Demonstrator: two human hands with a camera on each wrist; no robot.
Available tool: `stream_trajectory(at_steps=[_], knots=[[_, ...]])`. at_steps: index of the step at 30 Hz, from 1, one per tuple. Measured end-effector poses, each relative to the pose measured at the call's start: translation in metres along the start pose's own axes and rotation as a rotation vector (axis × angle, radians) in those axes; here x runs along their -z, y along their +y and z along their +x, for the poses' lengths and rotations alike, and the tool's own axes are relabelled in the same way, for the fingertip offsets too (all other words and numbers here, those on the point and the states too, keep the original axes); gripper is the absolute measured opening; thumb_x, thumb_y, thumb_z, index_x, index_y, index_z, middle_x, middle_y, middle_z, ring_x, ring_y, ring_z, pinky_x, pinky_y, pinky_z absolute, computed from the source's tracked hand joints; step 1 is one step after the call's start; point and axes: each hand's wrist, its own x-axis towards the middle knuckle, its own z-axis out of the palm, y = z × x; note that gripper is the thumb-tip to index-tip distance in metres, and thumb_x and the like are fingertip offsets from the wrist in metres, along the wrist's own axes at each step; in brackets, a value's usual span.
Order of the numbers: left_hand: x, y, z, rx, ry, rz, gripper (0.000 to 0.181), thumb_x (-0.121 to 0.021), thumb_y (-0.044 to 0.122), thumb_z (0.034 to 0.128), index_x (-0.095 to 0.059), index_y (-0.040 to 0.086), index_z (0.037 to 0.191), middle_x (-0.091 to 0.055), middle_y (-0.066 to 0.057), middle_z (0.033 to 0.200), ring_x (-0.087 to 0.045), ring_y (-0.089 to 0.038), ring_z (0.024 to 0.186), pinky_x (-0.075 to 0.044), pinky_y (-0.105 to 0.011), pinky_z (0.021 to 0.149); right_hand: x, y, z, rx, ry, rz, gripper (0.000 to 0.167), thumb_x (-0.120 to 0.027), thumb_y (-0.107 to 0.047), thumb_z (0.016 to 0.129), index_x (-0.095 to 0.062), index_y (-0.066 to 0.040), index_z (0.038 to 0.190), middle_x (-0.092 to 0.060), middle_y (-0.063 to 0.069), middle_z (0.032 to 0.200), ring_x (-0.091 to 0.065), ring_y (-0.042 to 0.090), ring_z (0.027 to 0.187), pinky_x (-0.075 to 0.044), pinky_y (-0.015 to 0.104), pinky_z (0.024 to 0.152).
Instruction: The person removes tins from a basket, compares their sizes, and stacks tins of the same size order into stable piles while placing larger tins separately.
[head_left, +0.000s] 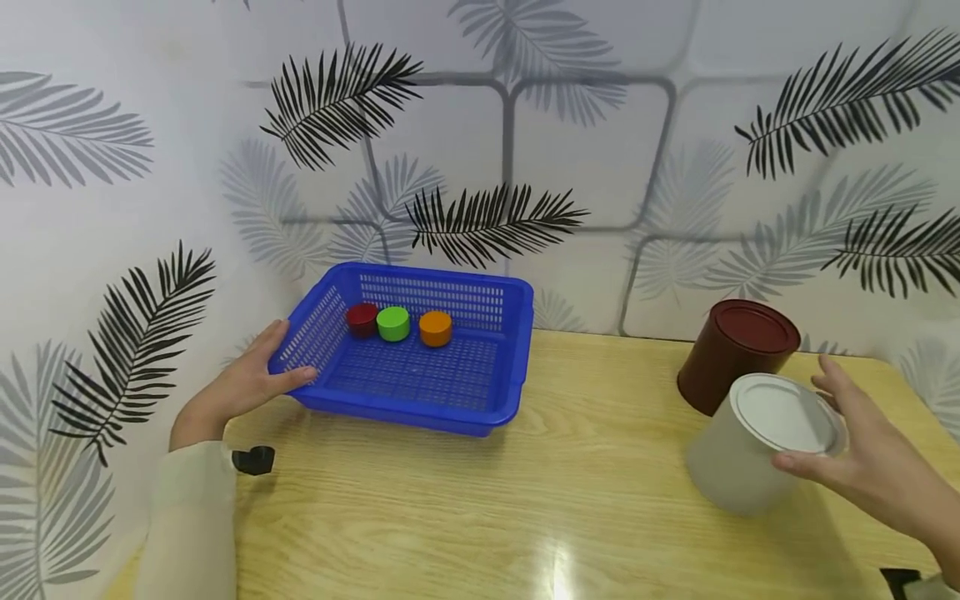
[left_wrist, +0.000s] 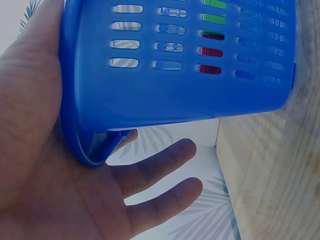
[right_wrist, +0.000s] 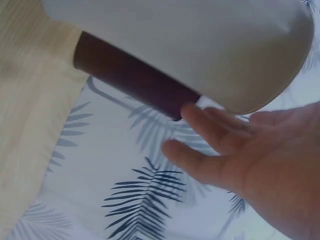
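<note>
A blue plastic basket [head_left: 416, 421] with slotted sides sits at the back left of the table. My left hand [head_left: 236, 387] rests against its left rim, which lies between thumb and fingers; in the left wrist view the fingers [left_wrist: 167, 157] stretch out fairly straight below the rim. Inside are three small round pieces: dark red [head_left: 362, 320], green [head_left: 393, 324] and orange [head_left: 435, 329]. At the right, my right hand [head_left: 862, 442] spreads its fingers beside a white lidded canister [head_left: 738, 458], thumb near the lid's edge. Whether it touches, I cannot tell.
A dark brown lidded canister [head_left: 712, 367] stands right behind the white one. The light wood table [head_left: 585, 467] ends at a wall [head_left: 585, 167] with a leaf pattern, which also runs along the left side.
</note>
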Motion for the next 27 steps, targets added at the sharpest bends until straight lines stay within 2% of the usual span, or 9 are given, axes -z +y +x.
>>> stream_trajectory(at_steps=[2, 3, 5, 8, 10, 12, 17, 24, 27], knots=[[0.000, 0.001, 0.001, 0.002, -0.008, -0.005, 0.110, -0.066, 0.052, 0.0939, 0.008, 0.006, 0.161, 0.011, -0.022, 0.166, 0.008, -0.045, 0.150, -0.006, -0.070, 0.113, -0.002, -0.012, -0.003, 0.017, 0.060, -0.015, 0.123, -0.088, -0.019, 0.080, 0.002, -0.012, 0.163, -0.016, 0.041, 0.155, -0.023, 0.065, 0.134, -0.019, 0.079, 0.100], [0.000, 0.002, 0.001, 0.001, -0.010, -0.008, 0.110, -0.067, 0.052, 0.0940, 0.008, 0.006, 0.161, 0.011, -0.022, 0.166, 0.008, -0.045, 0.150, -0.006, -0.071, 0.113, -0.004, -0.019, -0.004, 0.037, 0.090, -0.017, 0.119, -0.088, -0.018, 0.080, -0.003, -0.013, 0.164, -0.016, 0.040, 0.156, -0.021, 0.064, 0.136, -0.018, 0.082, 0.095], [0.001, 0.003, 0.000, 0.004, -0.012, -0.007, 0.110, -0.067, 0.052, 0.0941, 0.008, 0.006, 0.161, 0.011, -0.022, 0.166, 0.008, -0.045, 0.150, -0.006, -0.071, 0.113, -0.008, -0.035, -0.004, 0.090, 0.154, -0.015, 0.110, -0.087, -0.016, 0.080, -0.016, -0.013, 0.164, -0.024, 0.035, 0.156, -0.022, 0.054, 0.141, -0.019, 0.080, 0.100], [0.001, 0.003, -0.001, 0.010, -0.013, -0.005, 0.109, -0.066, 0.051, 0.0944, 0.008, 0.006, 0.161, 0.012, -0.022, 0.166, 0.009, -0.045, 0.150, -0.006, -0.071, 0.113, -0.016, -0.061, 0.003, 0.211, 0.256, -0.009, 0.096, -0.087, -0.009, 0.078, -0.036, -0.015, 0.159, -0.038, 0.025, 0.152, -0.029, 0.028, 0.145, -0.020, 0.054, 0.117], [0.000, 0.003, -0.001, 0.012, -0.011, -0.008, 0.109, -0.066, 0.051, 0.0946, 0.008, 0.006, 0.161, 0.013, -0.022, 0.166, 0.009, -0.045, 0.150, -0.005, -0.071, 0.113, -0.022, -0.079, 0.011, 0.299, 0.305, 0.010, 0.086, -0.086, -0.005, 0.078, -0.046, -0.014, 0.153, -0.046, 0.019, 0.148, -0.034, 0.012, 0.141, -0.023, 0.032, 0.116], [-0.002, 0.003, -0.002, 0.014, -0.010, -0.013, 0.109, -0.066, 0.050, 0.0947, 0.008, 0.007, 0.161, 0.013, -0.022, 0.166, 0.010, -0.044, 0.150, -0.005, -0.070, 0.113, -0.029, -0.096, 0.021, 0.402, 0.328, 0.036, 0.072, -0.083, -0.010, 0.083, -0.053, -0.010, 0.148, -0.051, 0.016, 0.144, -0.039, 0.004, 0.136, -0.026, 0.017, 0.108], [-0.002, -0.002, -0.006, 0.029, -0.009, -0.012, 0.109, -0.066, 0.051, 0.0945, 0.008, 0.007, 0.161, 0.013, -0.020, 0.166, 0.010, -0.043, 0.150, -0.005, -0.069, 0.114, -0.055, -0.138, 0.052, 0.577, 0.272, 0.124, 0.055, -0.078, -0.014, 0.090, -0.059, -0.005, 0.141, -0.059, 0.011, 0.137, -0.049, 0.012, 0.129, -0.034, 0.017, 0.104], [0.005, 0.000, -0.005, 0.032, -0.010, -0.004, 0.109, -0.066, 0.052, 0.0947, 0.009, 0.010, 0.161, 0.017, -0.015, 0.166, 0.013, -0.040, 0.151, -0.004, -0.069, 0.114, -0.090, -0.183, 0.100, 0.470, 0.118, 0.197, 0.039, -0.070, -0.011, 0.097, -0.064, -0.006, 0.135, -0.064, 0.008, 0.130, -0.059, 0.026, 0.120, -0.048, 0.050, 0.098], [0.002, 0.000, -0.005, 0.037, -0.015, -0.007, 0.109, -0.066, 0.052, 0.0943, 0.009, 0.012, 0.162, 0.017, -0.013, 0.167, 0.013, -0.039, 0.151, -0.005, -0.068, 0.115, -0.101, -0.194, 0.127, 0.410, 0.062, 0.281, 0.031, -0.066, -0.011, 0.099, -0.067, -0.001, 0.128, -0.068, 0.011, 0.122, -0.064, 0.027, 0.112, -0.052, 0.047, 0.094]])
